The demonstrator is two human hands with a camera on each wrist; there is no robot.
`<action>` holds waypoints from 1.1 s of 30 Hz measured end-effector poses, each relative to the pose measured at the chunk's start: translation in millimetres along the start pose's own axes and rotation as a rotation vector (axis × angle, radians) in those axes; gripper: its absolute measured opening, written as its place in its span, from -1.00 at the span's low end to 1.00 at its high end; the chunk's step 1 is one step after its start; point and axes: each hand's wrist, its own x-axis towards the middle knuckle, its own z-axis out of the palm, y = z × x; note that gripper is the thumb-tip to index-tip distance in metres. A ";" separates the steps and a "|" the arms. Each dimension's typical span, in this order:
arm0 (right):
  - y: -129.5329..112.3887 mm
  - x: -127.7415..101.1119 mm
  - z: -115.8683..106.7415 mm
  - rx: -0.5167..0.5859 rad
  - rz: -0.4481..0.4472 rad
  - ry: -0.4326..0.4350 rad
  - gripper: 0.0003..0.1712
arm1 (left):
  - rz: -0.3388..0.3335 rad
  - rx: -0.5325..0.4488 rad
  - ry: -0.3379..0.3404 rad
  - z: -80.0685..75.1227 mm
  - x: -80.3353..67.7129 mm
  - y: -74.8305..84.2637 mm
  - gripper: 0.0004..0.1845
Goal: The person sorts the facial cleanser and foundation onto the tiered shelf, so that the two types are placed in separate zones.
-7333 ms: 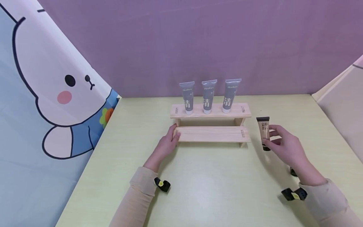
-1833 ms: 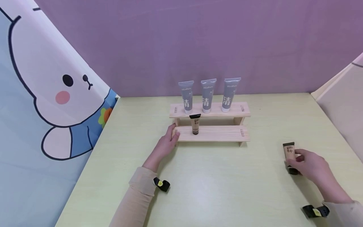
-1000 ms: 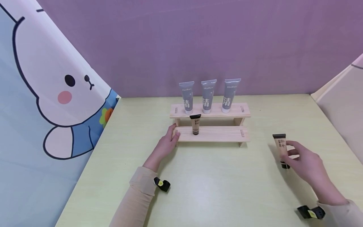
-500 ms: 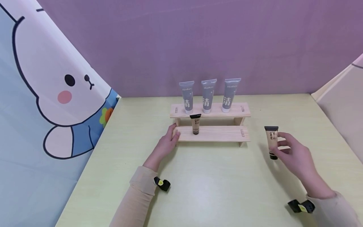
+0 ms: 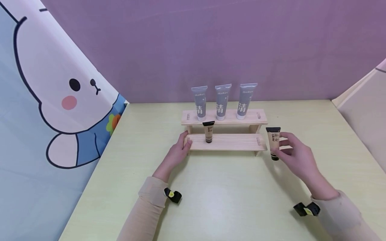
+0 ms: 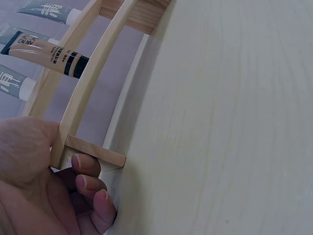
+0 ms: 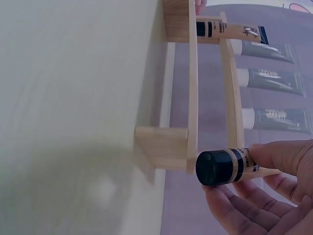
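Right hand [image 5: 297,157] has carried the beige tube [image 5: 273,143] leftward, pinching it upright just beside the wooden rack's [image 5: 224,142] right end. Left hand [image 5: 178,152] grips the lower shelf's left end.

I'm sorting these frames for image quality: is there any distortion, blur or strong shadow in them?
Head view: sharp, evenly lit, only a faint sheen on the table. Left wrist view: the wooden rack bows in a lens curve; the left hand is close and soft. Right wrist view: the rack curves likewise; the right hand casts a blurred shadow on the table, and the beige tube has a slightly soft cap.
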 end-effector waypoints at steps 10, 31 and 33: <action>-14.3 19.9 18.8 0.139 -0.067 -0.026 -0.49 | 0.004 0.003 0.007 0.3 -0.1 0.3 -0.44; -71.3 48.9 61.7 0.315 -0.145 -0.062 -0.58 | 0.011 -0.006 0.014 -1.0 -1.7 2.1 -0.45; -65.5 52.3 67.3 0.332 -0.140 -0.060 -0.58 | 0.009 -0.005 0.012 -0.9 -1.6 1.8 -0.45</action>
